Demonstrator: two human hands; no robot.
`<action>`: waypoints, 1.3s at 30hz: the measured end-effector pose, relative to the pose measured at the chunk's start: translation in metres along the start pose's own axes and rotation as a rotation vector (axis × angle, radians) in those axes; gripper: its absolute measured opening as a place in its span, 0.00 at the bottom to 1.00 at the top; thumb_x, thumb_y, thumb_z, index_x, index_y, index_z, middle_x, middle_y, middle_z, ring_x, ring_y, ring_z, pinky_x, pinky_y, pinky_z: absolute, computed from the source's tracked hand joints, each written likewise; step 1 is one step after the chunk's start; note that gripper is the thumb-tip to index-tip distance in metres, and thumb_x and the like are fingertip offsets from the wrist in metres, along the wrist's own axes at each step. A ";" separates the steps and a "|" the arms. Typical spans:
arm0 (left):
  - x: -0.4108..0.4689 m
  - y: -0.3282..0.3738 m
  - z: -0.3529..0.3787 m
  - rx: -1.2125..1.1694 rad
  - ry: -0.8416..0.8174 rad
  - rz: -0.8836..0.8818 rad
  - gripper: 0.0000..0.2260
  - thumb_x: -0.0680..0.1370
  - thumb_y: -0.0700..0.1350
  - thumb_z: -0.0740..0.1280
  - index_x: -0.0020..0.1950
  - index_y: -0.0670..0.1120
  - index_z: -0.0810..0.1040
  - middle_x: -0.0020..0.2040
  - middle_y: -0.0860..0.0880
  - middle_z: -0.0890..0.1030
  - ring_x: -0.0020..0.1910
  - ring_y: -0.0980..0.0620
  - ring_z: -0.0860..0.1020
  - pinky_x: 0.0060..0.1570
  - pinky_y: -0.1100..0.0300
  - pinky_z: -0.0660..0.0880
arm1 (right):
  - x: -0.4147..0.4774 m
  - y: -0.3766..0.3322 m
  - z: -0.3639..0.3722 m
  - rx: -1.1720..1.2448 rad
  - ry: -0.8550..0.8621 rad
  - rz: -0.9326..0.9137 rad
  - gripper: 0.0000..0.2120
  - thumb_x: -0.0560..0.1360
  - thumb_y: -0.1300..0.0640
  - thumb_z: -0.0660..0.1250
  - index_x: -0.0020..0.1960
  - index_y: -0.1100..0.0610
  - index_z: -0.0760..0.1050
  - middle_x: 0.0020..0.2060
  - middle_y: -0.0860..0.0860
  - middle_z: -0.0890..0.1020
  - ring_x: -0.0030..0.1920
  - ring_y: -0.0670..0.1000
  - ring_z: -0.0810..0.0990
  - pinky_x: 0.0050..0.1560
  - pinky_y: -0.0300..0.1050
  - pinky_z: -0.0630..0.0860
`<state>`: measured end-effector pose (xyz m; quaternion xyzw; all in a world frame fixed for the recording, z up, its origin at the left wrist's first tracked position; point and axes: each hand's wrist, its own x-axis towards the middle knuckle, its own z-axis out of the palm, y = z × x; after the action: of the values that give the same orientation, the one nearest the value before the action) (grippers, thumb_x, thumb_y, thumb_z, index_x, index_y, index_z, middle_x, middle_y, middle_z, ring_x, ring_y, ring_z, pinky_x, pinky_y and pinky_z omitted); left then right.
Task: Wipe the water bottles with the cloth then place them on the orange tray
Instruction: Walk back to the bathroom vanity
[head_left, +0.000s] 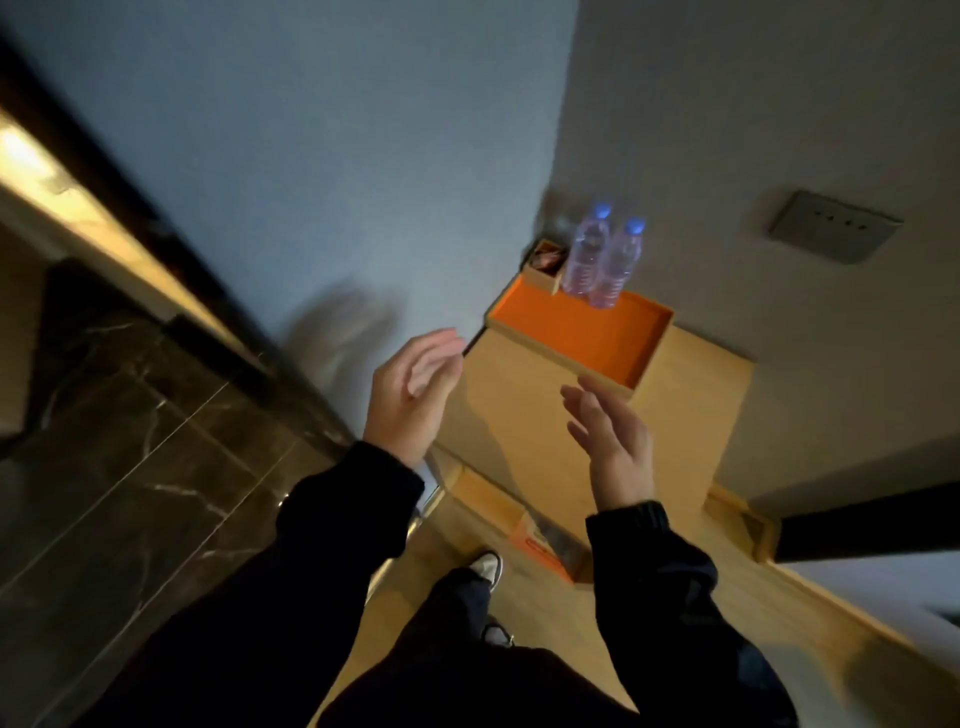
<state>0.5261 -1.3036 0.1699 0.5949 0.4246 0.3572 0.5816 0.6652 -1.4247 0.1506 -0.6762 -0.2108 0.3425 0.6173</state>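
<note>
Two clear water bottles with blue caps, one (588, 249) to the left and one (621, 265) to the right, stand side by side at the far end of the orange tray (576, 332). The tray rests on a light wooden cabinet top (691, 395). My left hand (410, 395) is raised with fingers apart, left of the cabinet. Over the cabinet's near part, my right hand (613, 441) hovers with spread fingers and holds nothing. Both hands are well short of the bottles. No cloth is in view.
A small wooden box (545, 262) with packets stands by the tray's far left corner. A grey wall socket plate (836, 226) is on the right wall. Dark marble flooring (130, 426) lies to the left. My shoe (485, 569) is on the wooden floor below.
</note>
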 end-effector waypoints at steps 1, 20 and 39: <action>-0.020 -0.005 -0.015 0.002 0.047 -0.014 0.10 0.74 0.44 0.69 0.54 0.45 0.80 0.49 0.58 0.84 0.55 0.52 0.81 0.60 0.50 0.76 | -0.020 0.002 0.008 0.010 -0.029 0.000 0.13 0.74 0.48 0.59 0.56 0.47 0.75 0.54 0.49 0.82 0.60 0.50 0.78 0.63 0.50 0.73; -0.290 -0.075 -0.368 -0.119 0.937 -0.186 0.14 0.69 0.50 0.69 0.54 0.52 0.78 0.49 0.53 0.85 0.53 0.46 0.81 0.57 0.45 0.76 | -0.260 0.065 0.300 -0.159 -0.637 0.072 0.16 0.76 0.65 0.61 0.60 0.51 0.74 0.57 0.53 0.81 0.59 0.50 0.78 0.61 0.45 0.76; -0.115 -0.116 -0.625 -0.133 0.995 -0.210 0.15 0.76 0.31 0.63 0.56 0.49 0.75 0.52 0.49 0.82 0.52 0.50 0.80 0.53 0.56 0.76 | -0.174 0.074 0.618 -0.189 -0.641 0.206 0.16 0.76 0.64 0.62 0.60 0.48 0.73 0.55 0.49 0.80 0.59 0.49 0.78 0.62 0.51 0.75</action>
<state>-0.1028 -1.1711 0.1046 0.2686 0.6837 0.5631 0.3786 0.0902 -1.1318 0.1112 -0.6061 -0.3552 0.5768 0.4169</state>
